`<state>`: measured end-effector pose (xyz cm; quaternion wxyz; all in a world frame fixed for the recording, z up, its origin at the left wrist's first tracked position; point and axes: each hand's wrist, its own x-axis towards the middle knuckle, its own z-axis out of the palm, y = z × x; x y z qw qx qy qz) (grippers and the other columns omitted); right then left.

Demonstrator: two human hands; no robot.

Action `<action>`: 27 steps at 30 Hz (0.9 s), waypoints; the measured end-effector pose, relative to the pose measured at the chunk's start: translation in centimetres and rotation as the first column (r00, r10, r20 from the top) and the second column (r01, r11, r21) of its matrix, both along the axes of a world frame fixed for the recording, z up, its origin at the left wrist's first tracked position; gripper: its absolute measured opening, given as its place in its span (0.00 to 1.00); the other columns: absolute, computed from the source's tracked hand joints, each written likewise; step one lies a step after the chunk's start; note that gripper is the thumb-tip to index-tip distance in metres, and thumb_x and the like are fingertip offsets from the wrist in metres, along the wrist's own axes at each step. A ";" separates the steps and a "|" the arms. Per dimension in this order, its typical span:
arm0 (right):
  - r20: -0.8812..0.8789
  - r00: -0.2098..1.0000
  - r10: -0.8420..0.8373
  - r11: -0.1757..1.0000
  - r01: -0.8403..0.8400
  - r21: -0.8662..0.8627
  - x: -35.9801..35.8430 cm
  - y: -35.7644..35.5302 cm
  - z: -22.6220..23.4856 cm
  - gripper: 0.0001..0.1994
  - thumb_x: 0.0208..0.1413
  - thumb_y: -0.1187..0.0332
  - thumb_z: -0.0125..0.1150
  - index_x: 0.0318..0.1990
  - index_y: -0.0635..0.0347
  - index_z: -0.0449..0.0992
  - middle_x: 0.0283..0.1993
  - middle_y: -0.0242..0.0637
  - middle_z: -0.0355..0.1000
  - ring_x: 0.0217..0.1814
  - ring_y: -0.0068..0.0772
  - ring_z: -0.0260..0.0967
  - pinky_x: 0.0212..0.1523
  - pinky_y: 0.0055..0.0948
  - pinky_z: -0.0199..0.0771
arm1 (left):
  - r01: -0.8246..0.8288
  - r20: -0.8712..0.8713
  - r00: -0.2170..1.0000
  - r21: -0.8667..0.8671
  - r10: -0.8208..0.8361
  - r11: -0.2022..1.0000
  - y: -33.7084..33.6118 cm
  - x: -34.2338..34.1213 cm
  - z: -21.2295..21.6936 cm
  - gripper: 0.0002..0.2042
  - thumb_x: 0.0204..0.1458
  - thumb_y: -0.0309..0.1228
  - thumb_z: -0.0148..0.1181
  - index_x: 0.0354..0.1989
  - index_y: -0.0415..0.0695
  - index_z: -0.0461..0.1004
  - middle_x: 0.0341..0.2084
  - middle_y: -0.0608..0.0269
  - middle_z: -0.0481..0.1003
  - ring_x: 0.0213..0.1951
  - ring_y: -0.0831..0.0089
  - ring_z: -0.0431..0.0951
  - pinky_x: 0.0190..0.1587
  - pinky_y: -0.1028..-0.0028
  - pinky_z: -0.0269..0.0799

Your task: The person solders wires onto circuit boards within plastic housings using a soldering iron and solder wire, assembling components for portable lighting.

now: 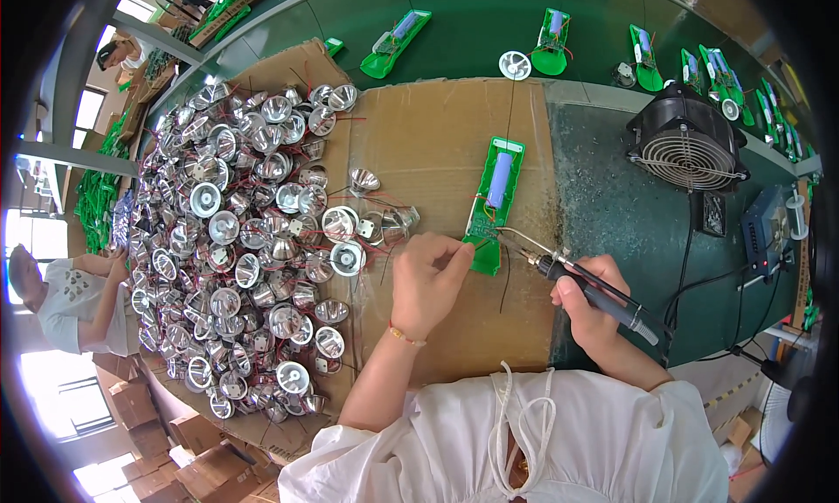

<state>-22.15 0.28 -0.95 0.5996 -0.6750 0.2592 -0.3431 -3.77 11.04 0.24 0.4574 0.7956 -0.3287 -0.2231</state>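
Note:
A green plastic housing [487, 256] lies on the cardboard in front of me, with a purple cylindrical battery [500, 180] and a small green circuit board [482, 224] in it. The fingertips of my left hand [430, 276] are pinched at the board's left edge, on what looks like a thin dark wire. My right hand [592, 300] grips a soldering iron [603, 295] with a curved metal tube fixed along it. Its tip is near the board's right side; whether it touches cannot be seen. Beside my left hand lies a shiny reflector cup [402, 221] with wires.
A large heap of reflector cups [253, 241] covers the left side. Further green housings [552, 44] lie along the far bench. At right stand a black fan [688, 140] and a blue soldering station [765, 234] with trailing cables. Another person [83, 293] sits at far left.

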 end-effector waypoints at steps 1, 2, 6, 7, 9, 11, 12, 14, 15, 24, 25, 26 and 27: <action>-0.003 1.000 0.002 1.000 -0.002 0.005 0.0 0.0 -0.1 0.07 0.51 0.74 0.56 0.33 0.66 0.64 0.23 0.38 0.68 0.20 0.21 0.66 0.22 0.21 0.68 | -0.021 -0.019 1.000 -0.008 0.021 1.000 -0.1 -0.1 -0.1 0.06 0.44 0.28 0.60 0.22 0.38 0.75 0.19 0.57 0.73 0.24 0.69 0.72 0.28 0.72 0.66; -0.005 1.000 0.001 1.000 -0.001 0.006 0.0 0.0 -0.1 0.07 0.51 0.74 0.56 0.33 0.66 0.64 0.23 0.38 0.68 0.20 0.21 0.66 0.22 0.21 0.68 | -0.020 -0.021 1.000 -0.007 0.020 1.000 -0.2 -0.1 -0.2 0.06 0.44 0.28 0.60 0.22 0.38 0.75 0.19 0.57 0.73 0.24 0.69 0.72 0.28 0.72 0.66; -0.009 1.000 -0.028 0.999 0.028 0.033 0.1 0.1 -0.3 0.08 0.50 0.73 0.58 0.32 0.65 0.65 0.22 0.36 0.69 0.21 0.19 0.66 0.22 0.20 0.68 | -0.046 -0.014 0.999 -0.013 0.046 0.999 -0.3 -0.3 -0.1 0.06 0.44 0.28 0.60 0.23 0.38 0.75 0.19 0.57 0.73 0.23 0.69 0.72 0.27 0.73 0.67; -0.013 0.999 -0.049 0.997 0.050 0.050 0.1 0.1 -0.4 0.09 0.49 0.72 0.60 0.31 0.65 0.65 0.22 0.34 0.71 0.21 0.17 0.67 0.23 0.19 0.67 | -0.051 -0.005 0.999 -0.018 0.051 0.999 -0.3 -0.3 -0.2 0.06 0.44 0.28 0.60 0.23 0.38 0.75 0.19 0.57 0.73 0.23 0.68 0.72 0.27 0.73 0.67; -0.020 0.999 -0.027 0.999 0.027 0.034 0.1 0.0 -0.4 0.08 0.50 0.74 0.58 0.32 0.65 0.65 0.22 0.36 0.69 0.20 0.19 0.66 0.22 0.20 0.68 | -0.053 -0.014 0.998 -0.018 0.053 0.998 -0.3 -0.4 -0.4 0.06 0.44 0.28 0.60 0.23 0.37 0.75 0.20 0.57 0.73 0.23 0.69 0.73 0.27 0.73 0.67; -0.024 1.000 -0.001 1.000 0.002 0.018 0.1 0.0 -0.3 0.07 0.50 0.75 0.56 0.32 0.66 0.64 0.22 0.38 0.68 0.20 0.20 0.66 0.20 0.21 0.68 | -0.058 -0.020 0.998 -0.018 0.058 0.998 -0.3 -0.4 -0.5 0.06 0.45 0.28 0.60 0.23 0.37 0.75 0.20 0.57 0.73 0.23 0.69 0.73 0.27 0.73 0.67; -0.032 0.999 -0.013 0.999 0.014 0.044 0.2 0.0 -0.1 0.07 0.50 0.74 0.58 0.32 0.65 0.65 0.22 0.36 0.69 0.20 0.19 0.67 0.22 0.20 0.68 | -0.056 -0.011 0.998 -0.025 0.056 0.998 -0.3 -0.5 -0.6 0.06 0.45 0.28 0.60 0.23 0.37 0.75 0.20 0.57 0.73 0.23 0.69 0.73 0.27 0.73 0.68; -0.036 0.999 -0.022 0.997 0.024 0.070 0.3 0.1 0.1 0.08 0.50 0.73 0.59 0.31 0.65 0.65 0.21 0.34 0.71 0.21 0.18 0.67 0.24 0.19 0.68 | -0.055 0.003 0.998 -0.033 0.055 0.998 -0.3 -0.5 -0.7 0.06 0.45 0.28 0.60 0.23 0.37 0.75 0.21 0.57 0.73 0.22 0.69 0.73 0.27 0.73 0.68; -0.025 0.999 -0.032 0.992 0.035 0.119 0.3 0.2 0.3 0.08 0.50 0.73 0.59 0.32 0.65 0.65 0.22 0.36 0.71 0.22 0.18 0.68 0.24 0.19 0.69 | -0.053 0.036 0.998 -0.023 0.054 0.998 -0.2 -0.5 -0.7 0.06 0.45 0.28 0.60 0.23 0.37 0.75 0.21 0.57 0.73 0.22 0.69 0.73 0.27 0.73 0.68; 0.027 0.998 -0.053 0.979 0.046 0.199 -0.1 0.3 0.5 0.08 0.51 0.74 0.58 0.33 0.66 0.65 0.24 0.39 0.70 0.23 0.21 0.68 0.24 0.22 0.71 | -0.072 0.012 0.997 -0.042 0.073 0.996 -0.2 -0.6 -0.8 0.06 0.46 0.28 0.59 0.24 0.38 0.75 0.20 0.57 0.72 0.22 0.69 0.72 0.26 0.73 0.67; 0.032 0.998 -0.053 0.979 0.045 0.199 -0.1 0.3 0.5 0.08 0.51 0.74 0.58 0.33 0.66 0.65 0.24 0.39 0.70 0.23 0.21 0.68 0.24 0.22 0.71 | -0.070 0.017 0.997 -0.051 0.071 0.996 -0.2 -0.6 -0.8 0.06 0.46 0.28 0.60 0.24 0.38 0.75 0.20 0.57 0.72 0.22 0.69 0.72 0.26 0.73 0.67; 0.036 0.998 -0.052 0.979 0.044 0.199 -0.2 0.2 0.6 0.08 0.50 0.74 0.58 0.33 0.66 0.65 0.24 0.39 0.70 0.23 0.21 0.68 0.24 0.22 0.72 | -0.067 0.017 0.998 -0.053 0.068 0.996 -0.3 -0.7 -0.7 0.06 0.46 0.28 0.60 0.24 0.38 0.75 0.20 0.57 0.72 0.22 0.69 0.72 0.26 0.73 0.67; 0.037 0.998 -0.054 0.979 0.046 0.197 -0.2 0.2 0.6 0.08 0.50 0.74 0.58 0.33 0.66 0.65 0.24 0.39 0.70 0.23 0.21 0.68 0.24 0.22 0.72 | -0.055 0.024 0.998 -0.050 0.056 0.997 -0.4 -0.7 -0.6 0.06 0.46 0.28 0.60 0.24 0.38 0.75 0.20 0.57 0.72 0.22 0.69 0.72 0.26 0.73 0.67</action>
